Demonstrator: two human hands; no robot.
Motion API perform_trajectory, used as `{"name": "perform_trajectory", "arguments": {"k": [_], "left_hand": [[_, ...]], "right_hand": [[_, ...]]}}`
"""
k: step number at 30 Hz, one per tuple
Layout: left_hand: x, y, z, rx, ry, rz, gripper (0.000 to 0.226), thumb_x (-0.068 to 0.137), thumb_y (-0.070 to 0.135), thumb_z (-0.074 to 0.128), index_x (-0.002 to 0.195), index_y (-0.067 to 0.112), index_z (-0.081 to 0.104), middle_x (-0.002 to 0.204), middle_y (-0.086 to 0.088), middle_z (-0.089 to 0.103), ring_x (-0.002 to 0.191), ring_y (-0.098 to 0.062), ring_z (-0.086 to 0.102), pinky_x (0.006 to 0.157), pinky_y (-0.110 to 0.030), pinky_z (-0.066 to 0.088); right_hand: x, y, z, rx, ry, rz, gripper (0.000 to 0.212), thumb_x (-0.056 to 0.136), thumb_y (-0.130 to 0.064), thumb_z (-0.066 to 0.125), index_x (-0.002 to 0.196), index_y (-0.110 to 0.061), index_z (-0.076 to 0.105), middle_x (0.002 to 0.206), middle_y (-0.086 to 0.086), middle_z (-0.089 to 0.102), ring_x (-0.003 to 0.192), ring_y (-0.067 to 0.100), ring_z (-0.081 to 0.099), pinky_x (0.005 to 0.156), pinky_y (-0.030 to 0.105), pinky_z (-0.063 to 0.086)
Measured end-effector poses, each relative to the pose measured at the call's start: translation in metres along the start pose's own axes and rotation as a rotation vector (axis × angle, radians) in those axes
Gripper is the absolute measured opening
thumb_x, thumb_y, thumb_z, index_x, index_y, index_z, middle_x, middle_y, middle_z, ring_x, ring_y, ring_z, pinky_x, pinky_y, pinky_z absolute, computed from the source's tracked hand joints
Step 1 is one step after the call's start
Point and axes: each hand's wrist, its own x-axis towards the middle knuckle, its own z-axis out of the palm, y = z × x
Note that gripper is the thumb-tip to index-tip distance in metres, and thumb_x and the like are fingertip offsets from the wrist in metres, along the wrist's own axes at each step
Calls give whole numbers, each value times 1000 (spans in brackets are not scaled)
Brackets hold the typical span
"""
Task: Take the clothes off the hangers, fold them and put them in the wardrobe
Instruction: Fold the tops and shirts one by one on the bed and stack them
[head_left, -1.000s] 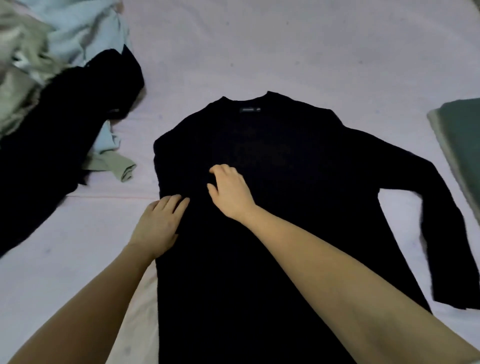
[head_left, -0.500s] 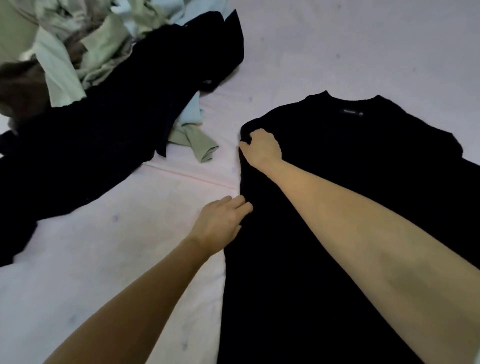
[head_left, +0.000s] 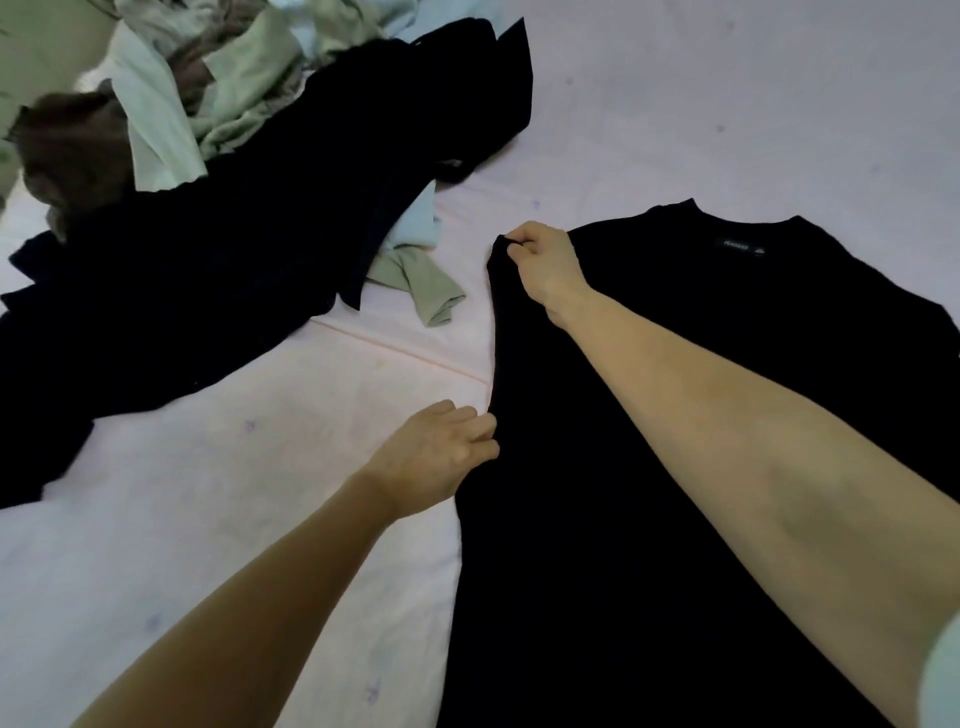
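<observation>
Pale pink bed (head_left: 675, 93) under a flat black top (head_left: 649, 415). Right hand (head_left: 545, 267) pinches its left shoulder, left hand (head_left: 441, 457) grips the side edge; I should fold evenly.

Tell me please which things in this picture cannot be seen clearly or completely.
- Black top, head view: its right sleeve and its hem are cut off by the picture's edges; the right arm covers part of it.
- Neck label: the print is too small to read.
- Pile of clothes: the pieces overlap and the top and left edges cut them off, so they cannot be counted.
- Left hand: its fingertips are hidden at the top's edge.
- Hangers and wardrobe: not in view.
</observation>
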Motion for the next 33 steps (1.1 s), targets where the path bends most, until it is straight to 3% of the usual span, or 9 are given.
{"name": "perform_trajectory", "arguments": {"k": [5, 9, 12, 15, 19, 24, 27, 29, 33], "left_hand": [[6, -6, -3, -112, -153, -63, 19, 77, 31, 43, 69, 22, 58, 60, 7, 55, 56, -16, 47, 61, -28, 38], [35, 14, -25, -6, 106, -199, 43, 88, 33, 44, 48, 19, 51, 41, 1, 44, 41, -20, 42, 54, -25, 33], [58, 33, -14, -103, 172, -217, 26, 93, 29, 50, 100, 14, 70, 90, -3, 70, 85, -22, 62, 74, -34, 48], [86, 64, 3, -91, -87, -287, 62, 101, 39, 39, 152, 7, 21, 158, -10, 24, 146, -24, 20, 120, -37, 19], [106, 89, 21, -49, -238, -359, 88, 97, 59, 28, 150, 3, -15, 160, -13, -16, 148, -23, -14, 122, -35, -3], [116, 113, 40, 59, -198, -427, 111, 82, 79, 18, 147, -3, -18, 157, -20, -20, 147, -28, -16, 122, -39, -4], [126, 122, 43, 66, -253, -419, 115, 78, 84, 14, 148, -1, -19, 158, -19, -21, 147, -28, -18, 121, -42, -6], [126, 119, 43, 23, -296, -432, 117, 74, 87, 15, 148, 5, -22, 157, -15, -26, 146, -26, -22, 120, -44, -9], [121, 116, 42, 19, -339, -380, 117, 69, 92, 14, 146, 15, -29, 154, -10, -35, 142, -26, -30, 118, -47, -13]], "right_hand": [[-28, 12, -3, -292, 29, -209, 26, 93, -5, 50, 118, -6, 57, 113, 9, 61, 99, 19, 55, 88, 27, 45], [-80, 42, -44, -451, 231, -288, 31, 99, -20, 48, 129, -10, 52, 122, 8, 58, 110, 22, 53, 98, 38, 43], [-130, 87, -87, -558, 287, -135, 35, 99, -20, 47, 134, -11, 48, 130, 9, 54, 119, 24, 50, 107, 40, 37], [-179, 129, -132, -725, 268, 47, 38, 100, -29, 46, 133, -11, 48, 130, 9, 54, 120, 25, 50, 107, 43, 36], [-223, 171, -176, -950, 293, 220, 39, 101, -41, 38, 120, -11, 54, 112, 9, 63, 108, 28, 57, 99, 45, 39], [-253, 200, -204, -1005, 344, 349, 30, 100, -32, 42, 108, -9, 60, 97, 9, 67, 98, 28, 61, 102, 45, 38], [-258, 199, -212, -923, 336, 265, 17, 101, -29, 43, 94, -15, 51, 65, -3, 58, 58, 17, 57, 64, 34, 48], [-262, 199, -219, -910, 361, 285, 20, 102, -32, 43, 88, -18, 44, 55, -7, 47, 44, 13, 46, 43, 27, 30], [-270, 201, -233, -1142, 307, 335, 17, 96, -28, 54, 107, -15, 55, 88, 4, 63, 78, 23, 60, 61, 32, 42]]}}
